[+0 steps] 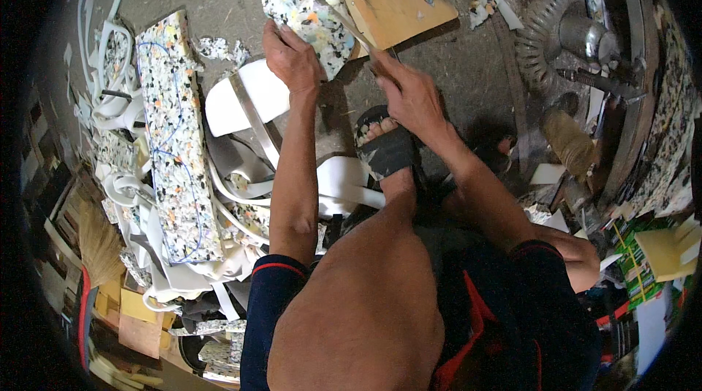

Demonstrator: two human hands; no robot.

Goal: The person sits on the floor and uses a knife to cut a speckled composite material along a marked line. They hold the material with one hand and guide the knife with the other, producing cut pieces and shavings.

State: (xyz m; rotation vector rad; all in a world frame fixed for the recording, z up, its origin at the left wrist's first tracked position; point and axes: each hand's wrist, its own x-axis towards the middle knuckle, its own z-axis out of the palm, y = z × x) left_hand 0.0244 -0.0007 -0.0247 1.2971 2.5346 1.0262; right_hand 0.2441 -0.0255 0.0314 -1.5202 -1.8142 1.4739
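A slab of speckled multicolour foam (338, 53) is tilted up in front of me. My left hand (292, 59) grips its near left edge, fingers partly hidden behind it. My right hand (411, 95) is closed around the near end of long scissors (322, 2). Their two thin dark blades spread apart toward the far side, across the foam. The handles are mostly covered by my fingers. Beyond the scissors, to the right, a tan wooden board (398, 5) with a rounded end lies on the floor, a small foam scrap on it.
A long speckled foam block (179, 142) lies at left among white foam strips (121, 109). A white rounded pad (252, 98) with a grey strap is nearer. My sandalled foot (387, 146) stands below my hands. Metal machine parts (589, 36) and a brush-like bundle (569, 142) are at right.
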